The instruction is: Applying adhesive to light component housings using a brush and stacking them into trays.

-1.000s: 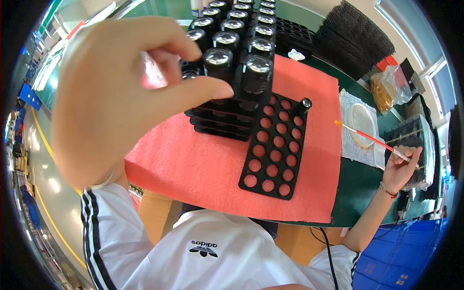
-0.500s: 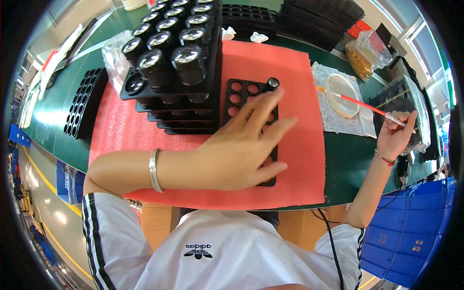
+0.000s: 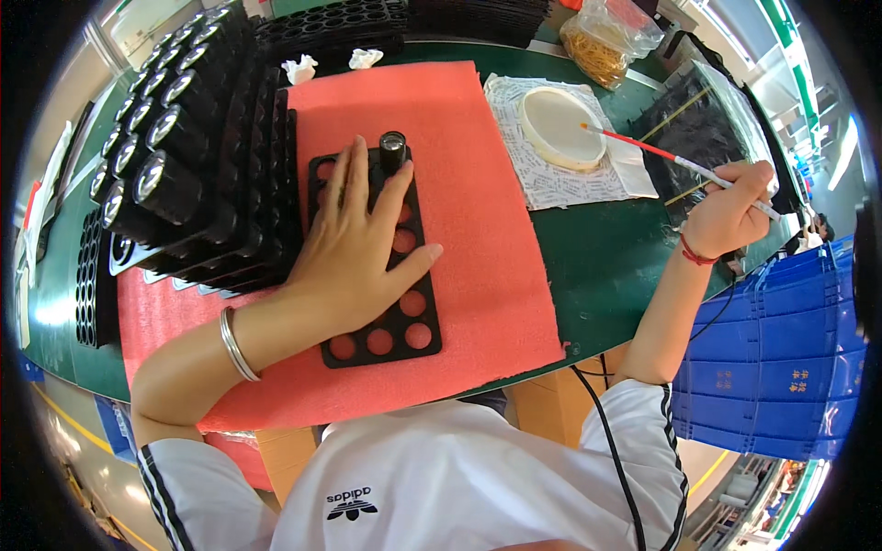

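Observation:
My left hand [image 3: 354, 243] lies with fingers spread over a black perforated tray [image 3: 399, 321] on a pink foam sheet [image 3: 487, 275]. Its fingers cover several of the tray's round holes; red foam shows through the bare ones. In the tray's far right corner stands a short black cylinder [image 3: 392, 154] with a shiny glass-like top, close to my fingertips. At the right, my right hand [image 3: 730, 209] grips a thin paintbrush [image 3: 648, 150] with a red and white handle. The brush tip hangs over a round, pale shallow dish [image 3: 568, 129]; whether it touches is unclear.
A tall stack of black trays [image 3: 234, 216] full of shiny-topped cylinders rises at the left. Printed paper [image 3: 524, 188] lies under the dish. Beyond are a bag of yellowish bands [image 3: 593, 55] and crumpled white tissues [image 3: 365, 59]. A blue crate [image 3: 763, 358] stands at the right.
The whole view has shifted, so the scene sits farther left. My left hand has turned, its fingers now pointing away from me along the tray. The brush tip has moved from the dish's left edge to over it.

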`<state>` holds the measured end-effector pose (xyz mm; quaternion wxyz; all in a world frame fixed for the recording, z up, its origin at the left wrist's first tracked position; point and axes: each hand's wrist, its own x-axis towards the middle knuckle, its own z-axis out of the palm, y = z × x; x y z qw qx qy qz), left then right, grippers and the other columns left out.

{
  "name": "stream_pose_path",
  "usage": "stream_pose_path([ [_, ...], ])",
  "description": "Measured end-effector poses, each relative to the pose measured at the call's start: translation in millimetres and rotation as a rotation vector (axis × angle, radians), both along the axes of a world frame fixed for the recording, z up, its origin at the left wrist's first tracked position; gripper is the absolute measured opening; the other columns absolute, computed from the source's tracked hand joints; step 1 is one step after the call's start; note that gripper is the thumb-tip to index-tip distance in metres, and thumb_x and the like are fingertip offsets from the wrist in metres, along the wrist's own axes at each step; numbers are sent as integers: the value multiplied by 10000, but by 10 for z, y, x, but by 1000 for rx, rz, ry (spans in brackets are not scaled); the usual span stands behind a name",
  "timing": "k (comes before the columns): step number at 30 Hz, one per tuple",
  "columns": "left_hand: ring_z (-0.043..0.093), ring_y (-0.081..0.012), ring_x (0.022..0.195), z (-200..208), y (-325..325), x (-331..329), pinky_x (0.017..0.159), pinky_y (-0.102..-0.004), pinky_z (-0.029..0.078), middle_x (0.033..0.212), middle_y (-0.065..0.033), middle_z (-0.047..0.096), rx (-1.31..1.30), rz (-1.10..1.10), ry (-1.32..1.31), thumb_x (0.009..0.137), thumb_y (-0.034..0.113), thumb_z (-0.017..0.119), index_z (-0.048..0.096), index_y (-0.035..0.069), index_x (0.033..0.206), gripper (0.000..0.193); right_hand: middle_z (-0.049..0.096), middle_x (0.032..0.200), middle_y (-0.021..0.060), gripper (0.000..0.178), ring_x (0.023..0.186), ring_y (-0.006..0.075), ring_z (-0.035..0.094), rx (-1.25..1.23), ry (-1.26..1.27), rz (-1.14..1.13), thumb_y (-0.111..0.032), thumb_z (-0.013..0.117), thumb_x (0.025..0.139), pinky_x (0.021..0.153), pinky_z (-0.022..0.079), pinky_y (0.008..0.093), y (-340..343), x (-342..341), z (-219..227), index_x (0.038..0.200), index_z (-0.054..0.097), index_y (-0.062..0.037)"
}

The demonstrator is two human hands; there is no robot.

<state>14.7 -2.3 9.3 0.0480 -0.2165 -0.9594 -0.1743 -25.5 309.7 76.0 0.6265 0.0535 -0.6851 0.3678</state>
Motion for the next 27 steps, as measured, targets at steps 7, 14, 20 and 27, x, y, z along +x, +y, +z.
stream_pose_path([
  [7, 128, -407, 1266, -68, 72, -139, 1022, -478, 120, 1339, -292, 160, 2, -5, 45, 800, 413, 517, 248, 4, 1303, 702, 444, 444, 9, 466, 402, 48, 355, 48, -67, -29, -255, 436, 900, 390, 228, 203, -102, 18, 12, 512, 523, -12],
  [14, 216, -376, 1224, -27, 70, -141, 1014, -440, 154, 1247, -247, 281, 166, -40, 41, 800, 334, 536, 271, 24, 1300, 646, 418, 495, -3, 432, 455, 52, 342, -138, -92, 298, -310, 463, 887, 421, 228, 214, -77, -51, -20, 541, 455, -51],
  [20, 337, -255, 1127, 108, 100, -32, 972, -376, 239, 1173, -154, 351, 629, -250, -88, 842, 159, 477, 316, 45, 1247, 451, 437, 537, 6, 404, 514, 67, 367, -234, -44, 434, -314, 477, 879, 484, 269, 228, 15, -190, -88, 561, 437, -68],
  [27, 456, -125, 911, -43, 88, -79, 851, -293, 367, 978, -62, 462, 1103, -206, -382, 910, 140, 332, 359, 76, 1024, 134, 434, 561, 4, 376, 517, 80, 360, -392, -91, 444, -291, 456, 887, 497, 290, 235, 174, -294, -146, 572, 430, -87],
])
